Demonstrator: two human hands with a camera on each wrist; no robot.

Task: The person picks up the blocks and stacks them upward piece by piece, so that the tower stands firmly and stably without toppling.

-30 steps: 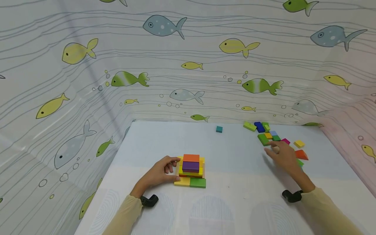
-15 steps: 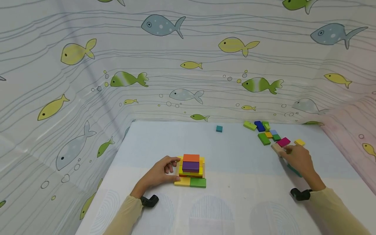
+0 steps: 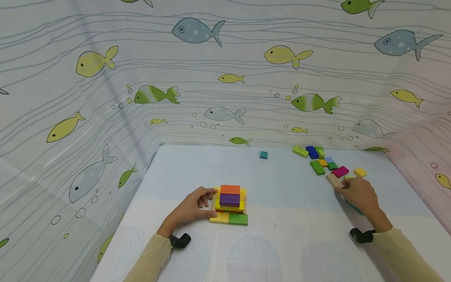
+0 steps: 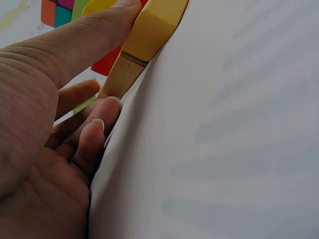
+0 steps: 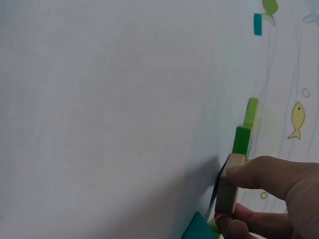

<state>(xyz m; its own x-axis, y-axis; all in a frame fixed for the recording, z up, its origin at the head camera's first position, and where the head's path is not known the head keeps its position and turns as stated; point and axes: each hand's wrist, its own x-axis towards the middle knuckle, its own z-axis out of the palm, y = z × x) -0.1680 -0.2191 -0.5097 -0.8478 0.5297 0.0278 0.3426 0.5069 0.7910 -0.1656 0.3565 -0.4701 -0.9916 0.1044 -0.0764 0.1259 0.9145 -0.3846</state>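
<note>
My left hand (image 3: pixel 192 205) curves around the left side of a small stack of toy blocks (image 3: pixel 230 199). An orange block tops a purple one, with yellow blocks below. In the left wrist view the thumb touches a yellow block (image 4: pixel 157 27) at the near corner, and the other fingers lie beside a wooden piece (image 4: pixel 122 74). At the right, my right hand (image 3: pixel 359 196) pinches a plain wooden block (image 5: pixel 228 191) between thumb and fingers, beside the loose blocks. A teal triangular block (image 5: pixel 198 229) is partly hidden below that hand.
Loose blocks lie at the back right, among them a green one (image 3: pixel 317 167), a dark blue one (image 3: pixel 312 152), a magenta one (image 3: pixel 340 171) and a yellow one (image 3: pixel 360 172). A small teal block (image 3: pixel 264 155) lies alone near the fish-patterned back wall (image 3: pixel 197 66).
My right hand has moved right and a little toward me with the wooden block, uncovering the magenta block and covering the red-orange one. My left hand stays at the stack.
</note>
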